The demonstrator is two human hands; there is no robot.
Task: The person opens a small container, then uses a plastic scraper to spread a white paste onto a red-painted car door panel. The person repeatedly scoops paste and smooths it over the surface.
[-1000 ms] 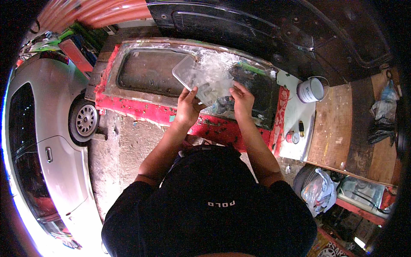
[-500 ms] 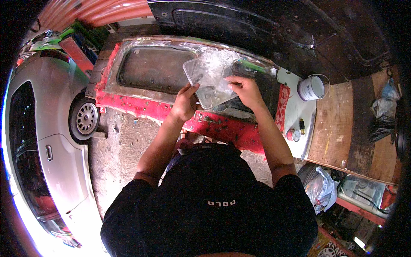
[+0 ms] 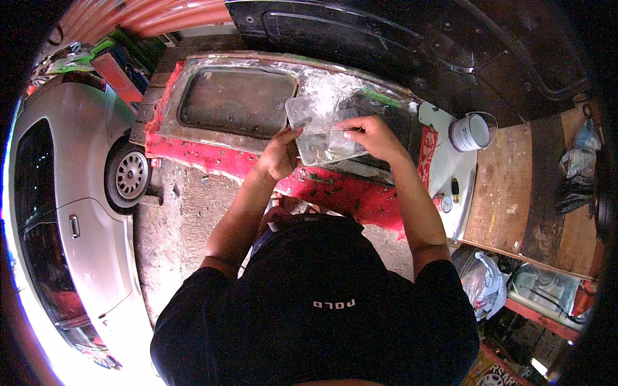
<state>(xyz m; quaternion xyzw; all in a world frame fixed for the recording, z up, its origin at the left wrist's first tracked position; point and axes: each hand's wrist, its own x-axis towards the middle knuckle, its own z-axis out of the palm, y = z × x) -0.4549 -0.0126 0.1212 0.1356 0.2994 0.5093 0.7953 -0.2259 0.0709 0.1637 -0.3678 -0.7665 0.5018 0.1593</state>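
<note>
the left hand (image 3: 280,156) is closed on the left edge of a clear plastic tray (image 3: 315,145), just right of it. the right hand (image 3: 374,136), thumb and fingers pinched together, holds a small translucent piece (image 3: 340,139) over the tray. beyond both hands lies a worn panel (image 3: 311,82).

Shirt (image 3: 315,273): black, loose, plain cloth, filling most of the lower middle
Lettering (image 3: 333,304): one short row of small white capitals across the chest, upside down in this view
Hem (image 3: 315,222): dark, rounded and a little bunched at the front
Left sleeve (image 3: 196,293): short, black, wide, ending just above the elbow
Right sleeve (image 3: 441,289): the same black and cut, ending near the elbow
Left forearm (image 3: 238,209): bare, tapering to the wrist
Right forearm (image 3: 420,202): bare, likewise narrowing
Left grip (image 3: 280,156): bare fingers and thumb
Right grip (image 3: 381,137): bare too
Legwear: mostly hidden by the shirt, too little to tell
</note>
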